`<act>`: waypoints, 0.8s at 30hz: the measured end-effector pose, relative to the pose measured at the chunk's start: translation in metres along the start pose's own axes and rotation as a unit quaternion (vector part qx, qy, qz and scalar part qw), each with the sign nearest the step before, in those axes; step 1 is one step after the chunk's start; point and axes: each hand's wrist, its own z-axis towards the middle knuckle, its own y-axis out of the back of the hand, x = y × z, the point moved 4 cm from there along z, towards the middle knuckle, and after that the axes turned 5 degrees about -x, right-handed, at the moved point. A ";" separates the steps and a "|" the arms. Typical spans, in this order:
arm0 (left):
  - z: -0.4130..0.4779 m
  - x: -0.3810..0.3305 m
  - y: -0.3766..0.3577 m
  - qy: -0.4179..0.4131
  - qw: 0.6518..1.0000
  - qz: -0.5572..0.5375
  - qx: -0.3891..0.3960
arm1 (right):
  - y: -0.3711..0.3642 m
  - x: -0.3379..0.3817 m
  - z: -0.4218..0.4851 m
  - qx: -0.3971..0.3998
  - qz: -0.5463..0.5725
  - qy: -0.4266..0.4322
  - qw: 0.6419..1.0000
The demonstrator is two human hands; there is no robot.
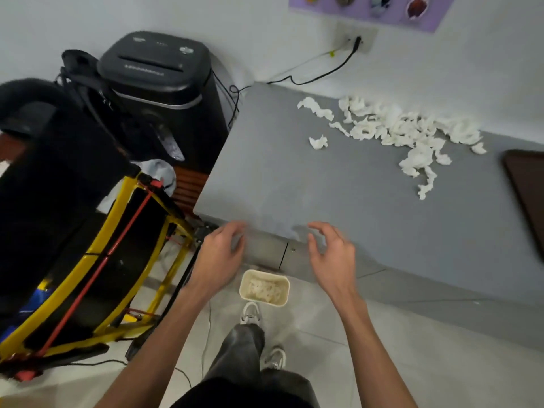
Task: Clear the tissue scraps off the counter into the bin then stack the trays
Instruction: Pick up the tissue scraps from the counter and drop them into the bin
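Clearly, most of the tissue scraps (394, 128) lie in a loose heap at the far side of the grey worktop (294, 178), close to the wall, with one small crumpled piece (318, 142) a little apart on the left and a thin strip hanging towards the front. The bin (264, 287), a small pale tub on the floor, stands just below the worktop's near edge and seems to hold some scraps already. At the right border only a part of a dark tray (527, 189) is visible, so the stacking is not yet started.

I judge that the step in hand is to fetch another load of scraps. To do it well, I would reach to the far heap and sweep it together with both palms toward the near edge, rather than picking single pieces. The scraps are very light, so slow, cupped movements will keep them from flying away. The tub opening is small, so the load should be let go directly above it.

The left hand (219, 254) and the right hand (332, 254) hover above the bin at the worktop's front edge, palms turned to each other. The fingers of both are loosely curled and spread, and they hold nothing that I can see. Both forearms reach forward and are bare.
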 end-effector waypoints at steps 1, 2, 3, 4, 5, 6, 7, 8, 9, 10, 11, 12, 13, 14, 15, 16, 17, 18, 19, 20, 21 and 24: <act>0.013 -0.002 -0.001 -0.002 1.000 0.001 0.004 | -0.001 -0.001 0.009 -0.003 -0.004 -0.003 1.000; 0.025 -0.005 -0.002 -0.003 1.000 0.000 0.007 | -0.001 -0.002 0.017 -0.005 -0.009 -0.008 1.000; 0.039 -0.007 -0.004 -0.005 1.000 -0.005 0.012 | -0.001 -0.003 0.026 -0.006 -0.013 -0.014 1.000; 0.054 -0.009 -0.008 -0.012 1.000 -0.009 0.018 | -0.001 -0.004 0.034 -0.007 -0.017 -0.022 1.000; 0.069 -0.012 -0.012 -0.024 0.999 -0.012 0.025 | 0.000 -0.007 0.042 -0.008 -0.019 -0.031 0.999; 0.085 -0.015 -0.019 -0.039 0.999 -0.012 0.032 | 0.000 -0.009 0.049 -0.011 -0.021 -0.039 0.999; 0.102 -0.019 -0.027 -0.053 0.998 -0.011 0.041 | 0.001 -0.012 0.057 -0.017 -0.025 -0.046 0.998; 0.119 -0.023 -0.035 -0.065 0.996 -0.006 0.053 | 0.003 -0.016 0.064 -0.023 -0.030 -0.054 0.998; 0.137 -0.027 -0.046 -0.080 0.995 0.002 0.066 | 0.005 -0.020 0.071 -0.029 -0.033 -0.063 0.997; 0.154 -0.033 -0.056 -0.093 0.992 0.012 0.084 | 0.007 -0.025 0.078 -0.033 -0.032 -0.073 0.996; 0.171 -0.038 -0.068 -0.103 0.989 0.022 0.105 | 0.010 -0.030 0.084 -0.037 -0.029 -0.082 0.995; 0.187 -0.046 -0.080 -0.108 0.985 0.034 0.127 | 0.013 -0.034 0.090 -0.040 -0.026 -0.089 0.995; 0.204 -0.052 -0.092 -0.116 0.982 0.047 0.142 | 0.016 -0.039 0.096 -0.043 -0.026 -0.094 0.994; 0.222 -0.059 -0.104 -0.123 0.979 0.059 0.153 | 0.018 -0.044 0.105 -0.044 -0.028 -0.098 0.994; 0.240 -0.066 -0.117 -0.131 0.976 0.069 0.157 | 0.021 -0.051 0.114 -0.045 -0.032 -0.100 0.994; 0.256 -0.074 -0.128 -0.137 0.974 0.077 0.163 | 0.023 -0.059 0.123 -0.044 -0.037 -0.101 0.993; 0.272 -0.082 -0.140 -0.145 0.972 0.085 0.164 | 0.025 -0.066 0.132 -0.042 -0.044 -0.100 0.993; 0.287 -0.090 -0.151 -0.150 0.970 0.093 0.167 | 0.027 -0.073 0.141 -0.039 -0.051 -0.100 0.993; 0.300 -0.098 -0.160 -0.151 0.969 0.098 0.169 | 0.030 -0.080 0.151 -0.032 -0.056 -0.101 0.993; 0.313 -0.104 -0.168 -0.144 0.970 0.104 0.169 | 0.032 -0.087 0.162 -0.026 -0.060 -0.102 0.993; 0.324 -0.106 -0.179 -0.136 0.969 0.114 0.174 | 0.034 -0.093 0.172 -0.021 -0.063 -0.101 0.993; 0.344 -0.108 -0.207 -0.141 0.951 0.161 0.222 | 0.040 -0.107 0.202 0.002 -0.061 -0.086 0.994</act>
